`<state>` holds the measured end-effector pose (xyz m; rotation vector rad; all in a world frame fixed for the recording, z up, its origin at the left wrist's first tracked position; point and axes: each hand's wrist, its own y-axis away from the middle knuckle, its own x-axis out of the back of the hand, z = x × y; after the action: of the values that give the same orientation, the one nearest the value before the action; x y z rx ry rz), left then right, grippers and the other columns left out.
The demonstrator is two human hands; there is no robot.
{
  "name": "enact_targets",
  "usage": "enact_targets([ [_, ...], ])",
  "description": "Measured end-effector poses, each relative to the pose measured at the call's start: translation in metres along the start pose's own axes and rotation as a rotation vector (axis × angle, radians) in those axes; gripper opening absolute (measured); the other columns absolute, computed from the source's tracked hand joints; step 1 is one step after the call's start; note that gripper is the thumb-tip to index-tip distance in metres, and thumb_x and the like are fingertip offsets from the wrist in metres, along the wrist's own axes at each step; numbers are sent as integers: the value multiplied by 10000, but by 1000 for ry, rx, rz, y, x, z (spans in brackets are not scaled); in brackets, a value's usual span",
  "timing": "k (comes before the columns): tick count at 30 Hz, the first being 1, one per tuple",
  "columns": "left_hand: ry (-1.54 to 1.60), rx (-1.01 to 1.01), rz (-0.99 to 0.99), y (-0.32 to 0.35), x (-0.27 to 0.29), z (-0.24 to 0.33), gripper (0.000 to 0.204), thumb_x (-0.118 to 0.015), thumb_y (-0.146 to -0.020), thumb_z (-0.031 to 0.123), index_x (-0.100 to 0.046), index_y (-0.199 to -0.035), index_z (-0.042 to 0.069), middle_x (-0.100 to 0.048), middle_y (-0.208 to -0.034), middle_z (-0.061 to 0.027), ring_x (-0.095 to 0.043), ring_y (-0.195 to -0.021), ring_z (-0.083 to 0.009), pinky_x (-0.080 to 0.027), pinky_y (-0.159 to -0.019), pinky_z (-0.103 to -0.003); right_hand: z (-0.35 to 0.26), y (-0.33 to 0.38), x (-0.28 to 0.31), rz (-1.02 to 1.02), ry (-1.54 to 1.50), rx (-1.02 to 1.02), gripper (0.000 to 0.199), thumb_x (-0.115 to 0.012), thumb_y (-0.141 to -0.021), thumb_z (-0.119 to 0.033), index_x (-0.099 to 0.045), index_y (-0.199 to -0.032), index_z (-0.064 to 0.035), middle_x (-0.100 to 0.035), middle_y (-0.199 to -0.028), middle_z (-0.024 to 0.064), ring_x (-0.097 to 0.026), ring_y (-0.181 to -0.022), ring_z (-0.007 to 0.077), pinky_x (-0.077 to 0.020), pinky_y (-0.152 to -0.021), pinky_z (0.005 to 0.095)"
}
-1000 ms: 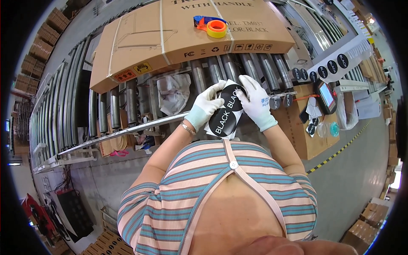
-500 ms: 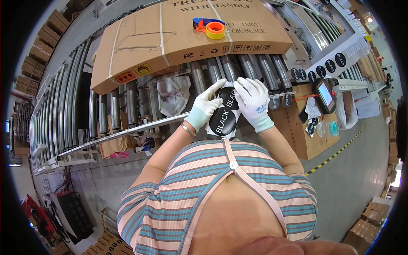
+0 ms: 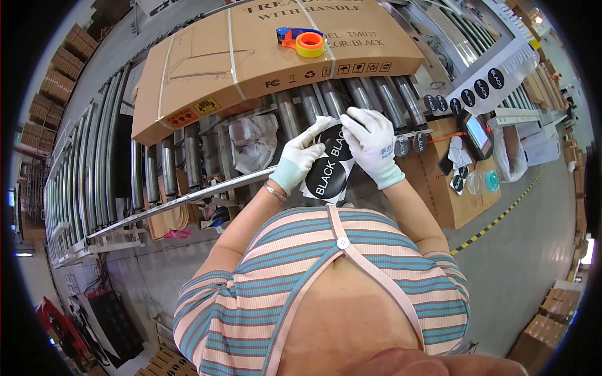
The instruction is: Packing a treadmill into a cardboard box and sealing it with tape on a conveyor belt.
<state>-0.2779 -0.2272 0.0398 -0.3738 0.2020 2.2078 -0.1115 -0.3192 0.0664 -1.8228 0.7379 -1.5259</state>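
A sheet of round black stickers [image 3: 327, 178] with white lettering is held up in front of my chest. My left hand [image 3: 302, 155], in a white glove, pinches the sheet's left edge, thumb on the front. My right hand [image 3: 373, 145], gloved the same way, has its fingers bent together at the upper right of the sheet, over part of the upper sticker. Those fingertips hide the sticker's edge, so I cannot tell whether it is lifted from the backing. Beyond both hands, a long strapped cardboard carton [image 3: 269, 59] lies on the conveyor rollers [image 3: 305, 103].
On the carton sits an orange and yellow tape roll [image 3: 310, 44] with a blue part. To the right, a handheld device [image 3: 478, 136] and loose stickers rest on a brown box [image 3: 433, 188]. A strip of black stickers [image 3: 481, 89] hangs behind. A metal rail [image 3: 207, 193] runs before the rollers.
My right hand has shifted slightly up and left along the sheet, and its fingers have bent a little. The left hand keeps its hold. The whole view has shifted slightly.
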Motion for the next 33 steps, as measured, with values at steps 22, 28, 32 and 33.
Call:
enact_targets([
  [22, 551, 353, 124, -17, 13, -6, 114, -630, -878, 84, -663, -963, 15, -672, -933, -76, -646, -802, -162, -538, -741, -285, -14, 3, -12, -383, -486, -299, 317, -715, -772, -100, -656, -1082, -73, -644, -1109, 81, -598, -1049, 276, -469, -920, 388],
  [28, 693, 532, 158, -10, 18, -13, 184, -560, -907, 89, -645, -1052, 14, -657, -971, -99, -654, -849, -206, -564, -780, -347, -21, 5, -26, -208, -170, 38, 257, -728, -714, -170, -645, -954, -133, -626, -1089, 10, -588, -1038, 248, -450, -907, 412],
  [32, 640, 471, 172, -4, 21, -18, 190, -546, -899, 95, -647, -1039, 16, -655, -961, -84, -643, -895, -188, -535, -834, -315, -24, 4, -30, -212, -220, 76, 255, -746, -664, -118, -629, -891, -115, -631, -1053, 14, -593, -1029, 258, -465, -890, 421],
  [33, 551, 437, 218, -4, 22, -23, 193, -541, -900, 101, -646, -1035, 10, -657, -960, -88, -642, -895, -191, -534, -837, -321, -25, 3, -31, -212, -228, 100, 259, -751, -657, -114, -625, -883, -119, -632, -1022, 10, -595, -1021, 253, -466, -887, 417],
])
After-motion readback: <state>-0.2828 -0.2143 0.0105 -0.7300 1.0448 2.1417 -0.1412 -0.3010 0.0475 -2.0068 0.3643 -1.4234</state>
